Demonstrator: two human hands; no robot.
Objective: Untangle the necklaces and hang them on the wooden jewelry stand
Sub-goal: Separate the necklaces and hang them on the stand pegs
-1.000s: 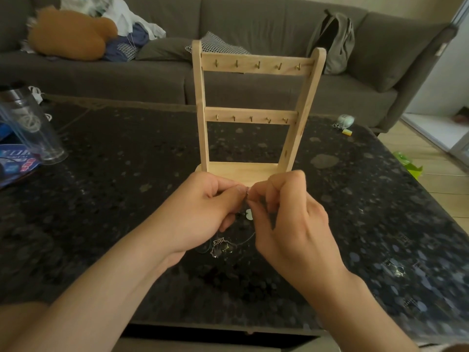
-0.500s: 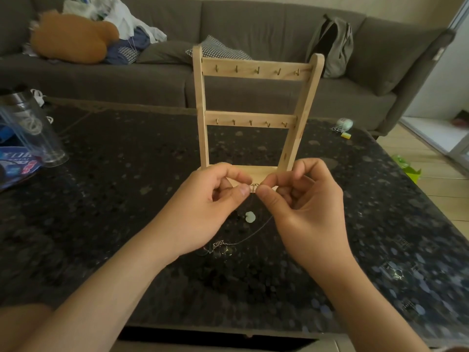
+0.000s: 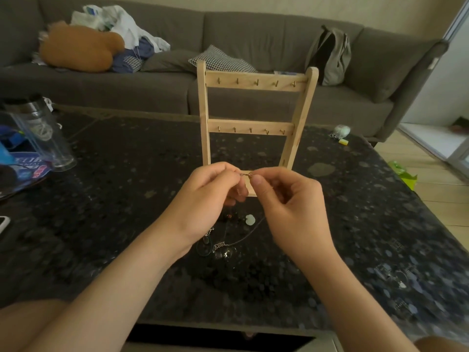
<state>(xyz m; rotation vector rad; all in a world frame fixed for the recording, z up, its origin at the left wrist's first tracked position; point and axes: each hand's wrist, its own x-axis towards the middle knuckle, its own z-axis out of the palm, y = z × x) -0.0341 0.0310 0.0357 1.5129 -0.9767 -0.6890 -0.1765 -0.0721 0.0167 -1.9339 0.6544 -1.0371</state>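
Note:
A wooden jewelry stand (image 3: 253, 123) with two rows of small hooks stands upright in the middle of the dark speckled table (image 3: 127, 199); no necklace hangs on it. In front of its base, my left hand (image 3: 210, 199) and my right hand (image 3: 289, 207) meet fingertip to fingertip, each pinching an end of a thin necklace clasp (image 3: 247, 175). A fine dark chain runs down from my right hand to a tangle of necklaces (image 3: 223, 245) on the table, with a pale green pendant (image 3: 250, 219) and a silver lettered pendant among them.
A clear plastic tumbler (image 3: 43, 138) and blue packaging (image 3: 22, 166) sit at the table's left, a phone corner (image 3: 3, 223) at the left edge. Small white and yellow items (image 3: 341, 132) lie far right. Behind is a grey sofa (image 3: 253, 39) with a backpack and cushions.
Both hands rose from near the table to the level of the stand's base, lifting the necklace clasp; the chain now stretches up from the tangle, and my right fingers have spread.

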